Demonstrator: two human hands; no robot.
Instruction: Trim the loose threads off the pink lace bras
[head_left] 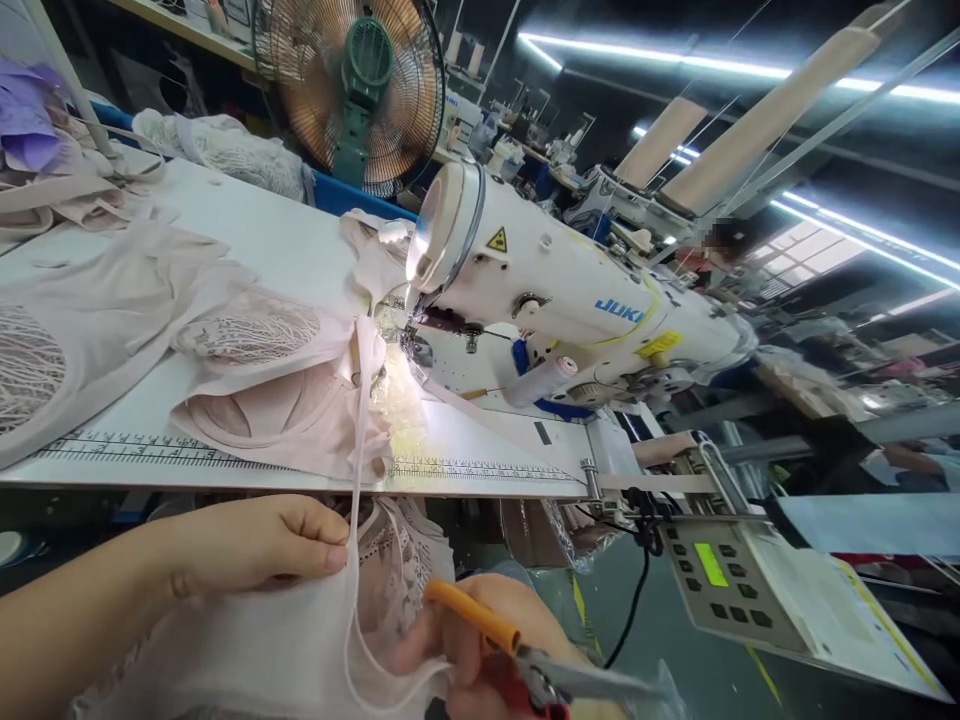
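At the table's front edge my left hand point(277, 545) is closed, thumb and fingers pinching a pale pink bra point(247, 650) that hangs over my lap. A narrow elastic strip point(361, 430) runs from the sewing machine's needle area down past my left fingertips and curves toward my right hand. My right hand point(480, 640), lower right and partly blurred, grips scissors point(589, 683) with an orange handle, blades pointing right. Its fingertips are beside the strip's lower end; whether they also hold it I cannot tell. Another pink bra point(277, 410) lies on the table by the needle.
A white sewing machine point(555, 270) stands over the white table point(495, 440), which carries a printed ruler along its front edge. A thread cone point(544, 380) lies beneath the arm. Behind is a fan point(349, 95); more garments point(90, 310) lie left, and a control panel point(727, 575) sits right.
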